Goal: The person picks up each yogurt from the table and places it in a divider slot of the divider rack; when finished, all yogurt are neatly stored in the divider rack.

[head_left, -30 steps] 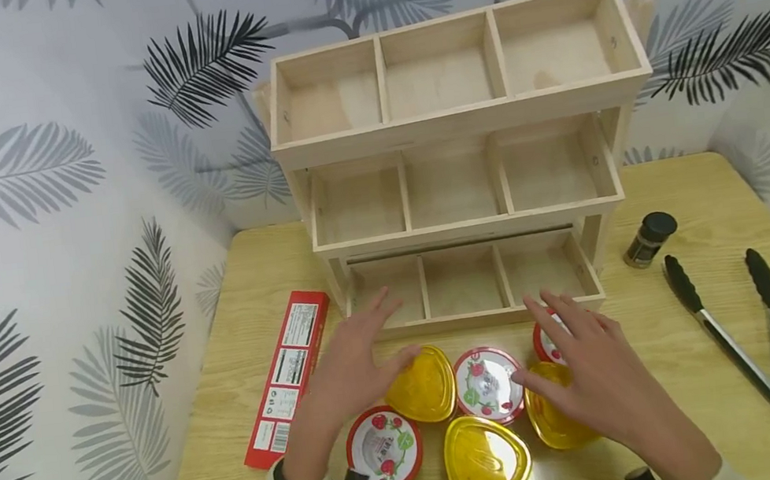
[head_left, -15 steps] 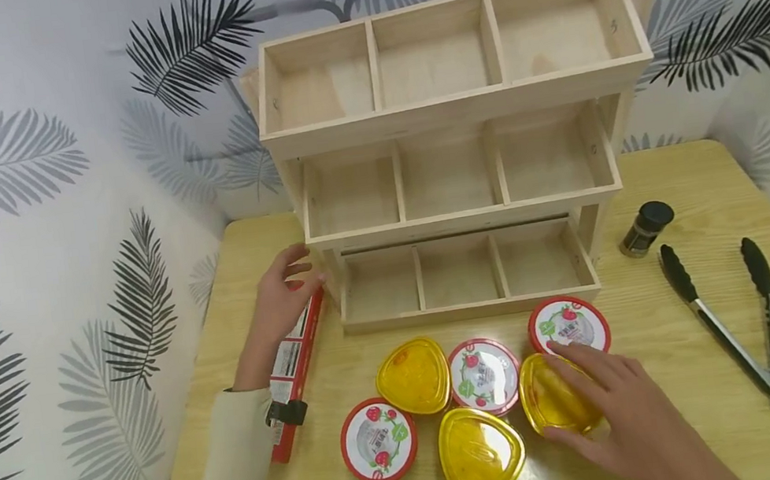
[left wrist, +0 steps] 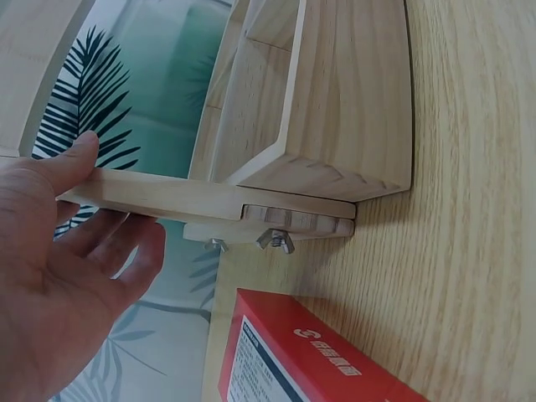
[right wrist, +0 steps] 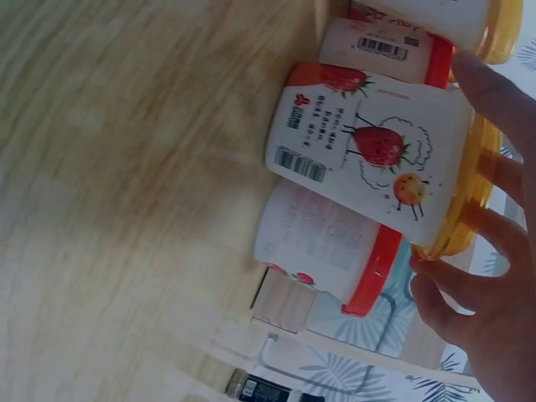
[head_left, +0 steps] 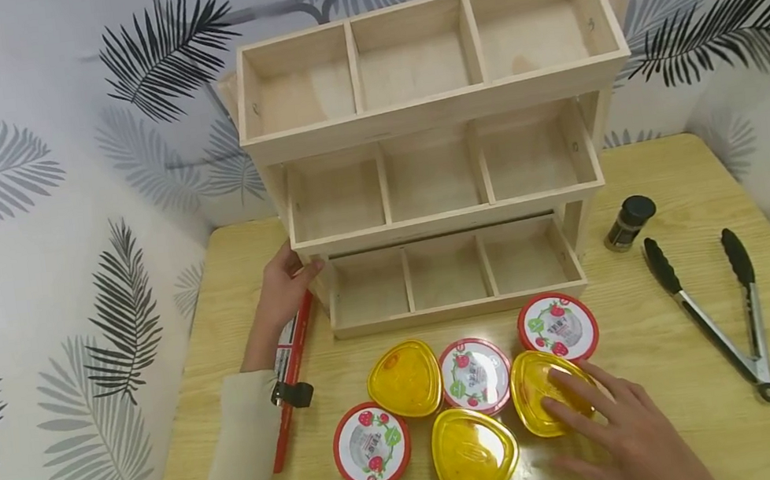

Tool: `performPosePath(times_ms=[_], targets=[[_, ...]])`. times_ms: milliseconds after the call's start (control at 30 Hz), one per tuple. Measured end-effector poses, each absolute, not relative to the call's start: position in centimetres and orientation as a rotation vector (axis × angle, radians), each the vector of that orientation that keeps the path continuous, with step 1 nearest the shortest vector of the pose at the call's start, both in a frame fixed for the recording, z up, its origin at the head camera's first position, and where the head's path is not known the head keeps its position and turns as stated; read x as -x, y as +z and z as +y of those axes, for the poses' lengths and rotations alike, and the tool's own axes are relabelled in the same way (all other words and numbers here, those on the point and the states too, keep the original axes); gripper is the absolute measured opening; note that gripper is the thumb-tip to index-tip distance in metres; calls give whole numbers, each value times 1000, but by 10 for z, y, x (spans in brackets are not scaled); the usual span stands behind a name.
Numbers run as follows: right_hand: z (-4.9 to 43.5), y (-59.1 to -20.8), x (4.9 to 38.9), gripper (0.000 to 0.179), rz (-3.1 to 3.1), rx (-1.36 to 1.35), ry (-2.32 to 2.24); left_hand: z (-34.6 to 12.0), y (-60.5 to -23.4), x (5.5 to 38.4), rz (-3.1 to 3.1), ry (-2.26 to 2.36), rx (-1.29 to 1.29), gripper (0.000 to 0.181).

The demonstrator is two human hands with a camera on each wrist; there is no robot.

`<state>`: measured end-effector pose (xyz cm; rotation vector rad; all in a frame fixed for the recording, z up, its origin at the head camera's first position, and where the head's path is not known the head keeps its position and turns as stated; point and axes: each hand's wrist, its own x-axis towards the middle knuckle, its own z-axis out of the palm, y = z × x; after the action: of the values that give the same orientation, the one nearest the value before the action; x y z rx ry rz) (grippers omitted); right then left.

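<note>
1. Gripping the left upright [left wrist: 193,197] of the wooden three-tier rack [head_left: 434,111], the left hand [head_left: 283,287] has its thumb on one side and its fingers curled behind. A hard tug there could rock or skid the rack across the table [head_left: 631,307]; a slack wing nut [left wrist: 276,240] at the upright's foot would make that worse, though its tightness cannot be judged by eye.

2. Loosely spread, the fingers of the right hand [head_left: 627,426] rest on the yellow lid [head_left: 535,401] of a strawberry-printed jar [right wrist: 368,159], upright before the rack's right end. The contact looks light, so lifting by the lid alone might let the jar slip.

3. Just behind that jar stands a red-lidded jar [head_left: 557,327], close to the bottom tray [head_left: 460,310]; I cannot tell whether the jars touch. A careless forward push could drive it into the tray.

4. A long red box [left wrist: 314,347] lies beneath the left sleeve [head_left: 237,447]; a dipping forearm could nudge it askew.
</note>
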<state>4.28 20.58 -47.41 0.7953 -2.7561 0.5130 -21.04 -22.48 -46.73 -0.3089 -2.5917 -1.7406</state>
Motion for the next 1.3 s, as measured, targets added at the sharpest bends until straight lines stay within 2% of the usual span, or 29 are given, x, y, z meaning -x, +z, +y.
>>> performPosePath(times_ms=[100, 267, 500, 567, 700, 900, 1100, 1300], targets=[[204, -476, -43, 60, -2739, -779, 523, -220, -456, 205, -2613, -1733, 319, 67], [203, -480, -42, 67, -2645, -787, 573, -214, -436, 195, -2636, -1740, 315, 65], [206, -491, -39, 59, -2471, -869, 658, -226, -471, 211, -2618, -1727, 307, 68], [209, -492, -39, 56, -2434, -888, 687, -226, -469, 210, -2620, -1741, 296, 68], [213, -480, -40, 52, -2401, -930, 716, -221, -457, 204, -2629, -1752, 292, 68], [216, -433, -37, 48, -2313, -970, 784, -217, -438, 194, -2642, -1737, 306, 67], [214, -392, 0, 42, -2051, -913, 825, -220, -438, 194, -2657, -1744, 283, 67], [228, -397, 50, 50, -2083, -901, 743, -221, -445, 199, -2671, -1754, 287, 66]])
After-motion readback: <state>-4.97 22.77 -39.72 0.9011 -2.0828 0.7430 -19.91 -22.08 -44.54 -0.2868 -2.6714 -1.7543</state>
